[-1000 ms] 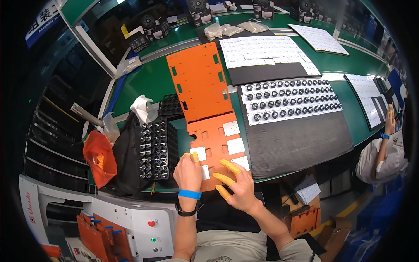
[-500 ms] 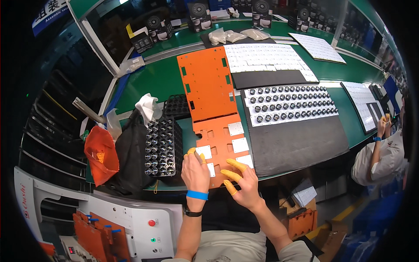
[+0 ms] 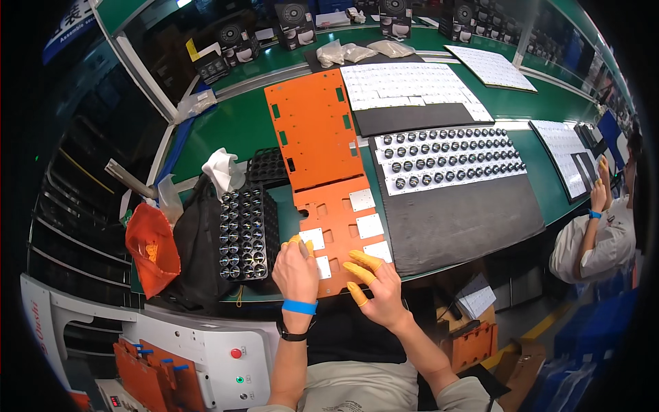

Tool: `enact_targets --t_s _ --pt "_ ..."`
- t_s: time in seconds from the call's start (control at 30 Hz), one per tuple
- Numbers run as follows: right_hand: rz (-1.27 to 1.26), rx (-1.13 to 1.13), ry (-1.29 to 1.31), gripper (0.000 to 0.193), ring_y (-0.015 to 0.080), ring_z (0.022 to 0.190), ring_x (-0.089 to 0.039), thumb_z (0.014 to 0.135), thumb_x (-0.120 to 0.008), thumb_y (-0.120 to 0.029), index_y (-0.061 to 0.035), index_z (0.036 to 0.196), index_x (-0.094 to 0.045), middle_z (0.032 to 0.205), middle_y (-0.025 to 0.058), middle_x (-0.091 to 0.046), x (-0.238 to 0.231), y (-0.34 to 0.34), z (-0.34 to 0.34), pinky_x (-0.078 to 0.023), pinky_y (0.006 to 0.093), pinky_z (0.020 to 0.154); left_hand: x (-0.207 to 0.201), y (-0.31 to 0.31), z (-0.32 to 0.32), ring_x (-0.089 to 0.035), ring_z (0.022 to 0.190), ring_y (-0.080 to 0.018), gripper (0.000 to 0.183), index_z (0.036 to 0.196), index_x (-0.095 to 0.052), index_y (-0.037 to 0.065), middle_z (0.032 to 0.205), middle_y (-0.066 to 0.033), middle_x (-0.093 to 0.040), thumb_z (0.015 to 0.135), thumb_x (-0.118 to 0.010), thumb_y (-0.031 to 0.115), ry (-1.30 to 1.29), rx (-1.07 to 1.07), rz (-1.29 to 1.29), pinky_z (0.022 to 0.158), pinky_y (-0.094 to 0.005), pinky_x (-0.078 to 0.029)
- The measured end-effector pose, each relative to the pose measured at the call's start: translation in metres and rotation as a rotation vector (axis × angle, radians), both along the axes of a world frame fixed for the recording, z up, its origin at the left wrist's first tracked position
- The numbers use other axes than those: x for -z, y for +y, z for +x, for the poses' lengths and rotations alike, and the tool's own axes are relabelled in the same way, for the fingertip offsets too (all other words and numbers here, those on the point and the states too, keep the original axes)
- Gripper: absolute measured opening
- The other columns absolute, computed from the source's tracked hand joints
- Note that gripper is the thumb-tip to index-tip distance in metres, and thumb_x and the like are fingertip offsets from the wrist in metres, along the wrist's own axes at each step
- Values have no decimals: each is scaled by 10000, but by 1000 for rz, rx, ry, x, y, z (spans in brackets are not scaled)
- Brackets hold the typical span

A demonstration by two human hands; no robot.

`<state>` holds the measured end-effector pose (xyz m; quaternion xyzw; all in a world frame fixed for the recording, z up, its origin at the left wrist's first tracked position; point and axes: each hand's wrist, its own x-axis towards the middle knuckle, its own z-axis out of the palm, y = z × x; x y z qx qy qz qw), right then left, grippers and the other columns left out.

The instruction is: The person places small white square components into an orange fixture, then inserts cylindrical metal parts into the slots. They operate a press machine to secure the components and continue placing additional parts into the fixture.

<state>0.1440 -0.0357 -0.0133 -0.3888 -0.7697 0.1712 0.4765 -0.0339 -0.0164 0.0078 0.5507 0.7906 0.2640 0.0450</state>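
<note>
Plates [image 3: 369,226]: same five visible on the orange fixture [image 3: 345,223] as a second ago, so no visible progress. Your left hand [image 3: 296,271]: still at the left pair, fingers bunched, grip hidden. Right hand [image 3: 384,292]: fingers loosely spread, nothing visibly held.

Orange fixture [image 3: 314,134], white plates [image 3: 369,226]
</note>
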Motion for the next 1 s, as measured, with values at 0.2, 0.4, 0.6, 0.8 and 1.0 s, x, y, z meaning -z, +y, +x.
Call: enact_targets --t_s 0.2,0.4,0.6,0.8,1.0 --pt "15 6 -28 388 254 1015 -650 760 -772 -75 -66 1144 -715 1240 99 -659 1 0 0 -492 356 813 -2 2 6 -633 934 -448 236 1029 -657 -60 1002 -239 -661 809 -625 20 -2 -18 2 796 -520 -504" --pt "37 18 -33 346 251 988 -660 776 -765 -60 -68 1121 -727 1215 92 -669 1 -1 -2 -515 346 777 9 2 3 -612 855 -431 103 808 -598 -57 890 -229 -617 846 -610 38 33 18 110 747 -517 -490" --pt "9 34 18 327 268 977 -672 772 -768 -41 -77 1096 -738 1186 95 -679 3 -1 -3 -552 338 764 -3 -9 11 -566 923 -439 300 1100 -587 -102 957 -254 -572 863 -628 78 -71 70 119 813 -520 -466" --pt "61 77 16 289 280 988 -673 761 -765 -13 -55 1046 -740 1165 96 -685 0 -1 -5 -557 352 796 -18 -16 22 -503 1168 -476 675 1465 -371 -55 1256 -321 -521 898 -662 169 -291 28 176 1021 -504 -397" --pt "76 91 -5 269 284 977 -676 754 -766 -11 -46 1019 -738 1137 98 -694 -1 -1 -8 -558 354 786 -18 -38 20 -543 1114 -247 841 1561 -245 24 1232 -162 -529 852 -696 16 -585 272 236 942 -349 -463"
